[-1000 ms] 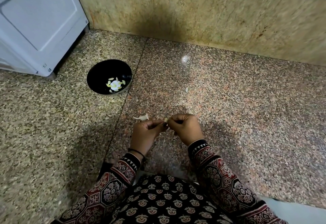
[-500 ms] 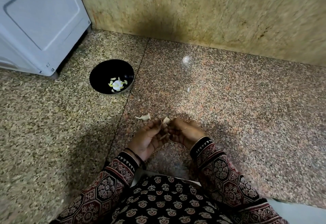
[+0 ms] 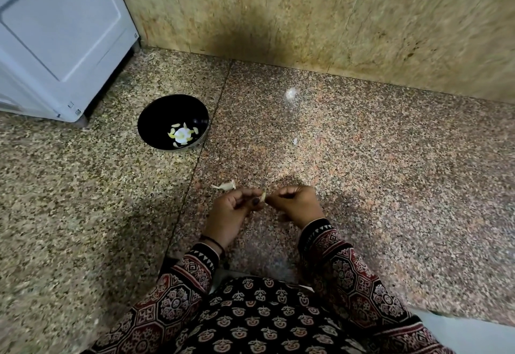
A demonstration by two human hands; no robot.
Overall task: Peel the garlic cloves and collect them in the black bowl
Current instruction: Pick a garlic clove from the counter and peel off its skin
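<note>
Head view, person seated on a speckled stone floor (image 3: pixel 362 158). The left hand (image 3: pixel 234 208) and right hand (image 3: pixel 295 204) meet fingertip to fingertip, fingers curled, and between them pinch 1 garlic clove (image 3: pixel 262 195) – only a pale sliver of it shows, so how much skin remains cannot be told. The black bowl (image 3: pixel 167 111) stands on the floor well apart from the hands, ahead and to the left, near the corner of a white appliance (image 3: pixel 55 33); several peeled cloves (image 3: pixel 182 134) lie at its bottom. A pale papery piece (image 3: pixel 225 185) lies on the floor just beyond the left hand; whether it is shed skin or an unpeeled clove cannot be told.

Likely hazards, judged from this arrangement:
- The clove is small and held only at the fingertips – a hard pull on the skin could pop it out onto the floor.
- The bowl sits far from the work, so a tossed clove may miss the rim or bounce out.
- Skin clinging to the fingers could drop into the bowl with the clove.
</note>
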